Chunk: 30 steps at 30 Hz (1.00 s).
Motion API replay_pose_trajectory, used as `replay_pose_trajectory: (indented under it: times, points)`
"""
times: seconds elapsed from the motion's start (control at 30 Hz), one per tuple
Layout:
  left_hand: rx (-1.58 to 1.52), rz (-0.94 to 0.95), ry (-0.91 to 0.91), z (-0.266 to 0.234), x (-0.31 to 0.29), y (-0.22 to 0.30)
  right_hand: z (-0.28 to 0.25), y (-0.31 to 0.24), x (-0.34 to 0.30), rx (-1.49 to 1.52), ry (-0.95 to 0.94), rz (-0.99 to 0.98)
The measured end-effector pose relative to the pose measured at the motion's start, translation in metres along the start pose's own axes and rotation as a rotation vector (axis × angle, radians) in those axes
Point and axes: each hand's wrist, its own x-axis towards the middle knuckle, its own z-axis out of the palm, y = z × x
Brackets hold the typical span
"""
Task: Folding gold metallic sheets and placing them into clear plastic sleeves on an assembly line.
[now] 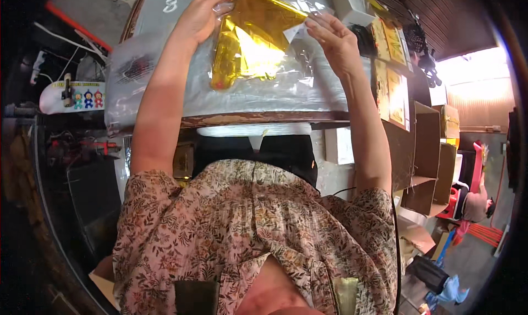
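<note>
A folded piece of shiny gold foil (231,45) lies inside a clear plastic bag (300,67) over the far part of the table. At the bag's upper left, my left hand (201,15) has its fingers closed on the clear plastic. My right hand (334,40) pinches the bag's right side, close to a small white slip (295,33). Glare hides part of the foil's surface. Under the bag, the table (192,103) is covered with wrinkled clear plastic.
Left of my arm sits a transparent plastic bag (124,75), near a white skateboard (71,96) with printed figures. A white box (352,7) and yellow printed packs (393,89) stand at the right. Beyond are open cardboard boxes (426,150) and two people (476,202).
</note>
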Motion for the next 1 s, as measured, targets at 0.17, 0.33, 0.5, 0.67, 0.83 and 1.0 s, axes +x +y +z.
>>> replay_pose_trajectory:
  times: [0.17,0.33,0.5,0.67,0.83,1.0]
  points:
    - [-0.049,-0.006,-0.062,0.002,0.002,0.018,0.0,-0.009,-0.003,-0.046,0.062,0.114]
    - [-0.002,0.105,-0.196,0.032,-0.006,0.07,0.014,-0.047,-0.011,-0.089,0.14,-0.176]
    - [0.361,0.407,-0.212,0.038,-0.068,0.131,0.051,-0.088,-0.049,-0.359,0.107,-0.52]
    - [0.794,0.213,-0.121,0.022,-0.139,0.09,0.032,-0.048,-0.103,-0.854,-0.119,-0.584]
    - [1.102,0.004,-0.4,-0.017,-0.179,0.051,0.023,-0.022,-0.138,-1.032,-0.413,-0.354]
    - [1.15,-0.027,-0.437,0.006,-0.176,0.069,0.004,-0.042,-0.123,-0.76,-0.405,-0.091]
